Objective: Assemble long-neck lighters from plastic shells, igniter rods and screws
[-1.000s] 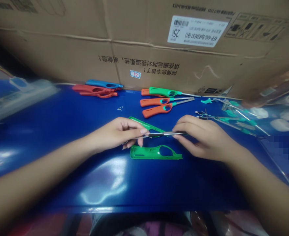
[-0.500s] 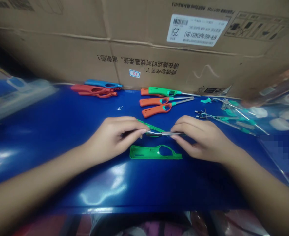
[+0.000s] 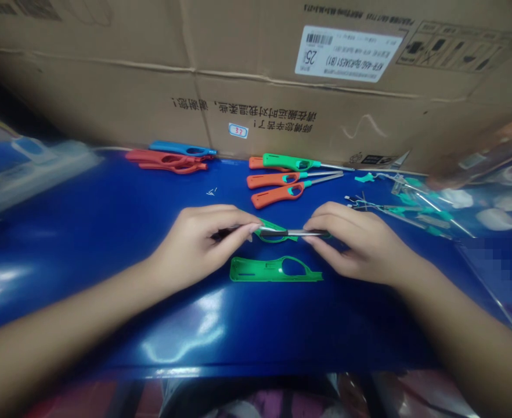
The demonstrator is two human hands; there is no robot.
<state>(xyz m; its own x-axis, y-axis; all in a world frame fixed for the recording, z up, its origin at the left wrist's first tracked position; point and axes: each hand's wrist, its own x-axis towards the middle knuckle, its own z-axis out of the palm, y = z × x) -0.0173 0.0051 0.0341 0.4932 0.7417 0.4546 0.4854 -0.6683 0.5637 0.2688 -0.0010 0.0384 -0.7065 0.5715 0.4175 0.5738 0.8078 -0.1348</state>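
Note:
Between my two hands, a slim metal lighter tube (image 3: 297,233) with a black end lies level, just above the table. My left hand (image 3: 208,241) pinches the black end with thumb and forefinger, where a thin white strand shows. At the tube's other end, my right hand (image 3: 352,241) has thumb and fingers closed on it, hiding the tip. Behind the tube is a green lighter shell half (image 3: 268,224), partly covered by it and by my left fingers. Nearer to me, another green shell half (image 3: 253,270) lies with its hollow side up.
Assembled orange lighters (image 3: 271,196) and a green lighter (image 3: 286,160) lie at the back. Red shells (image 3: 169,160) and a blue shell (image 3: 180,148) are left of them. Right, metal tubes and turquoise parts (image 3: 417,200) are heaped. A cardboard box (image 3: 247,87) walls the blue table (image 3: 86,232).
The tube has turned slightly between my fingers, and its black part shows more fully now. Both hands have stayed almost in place. The lighter shells have not moved.

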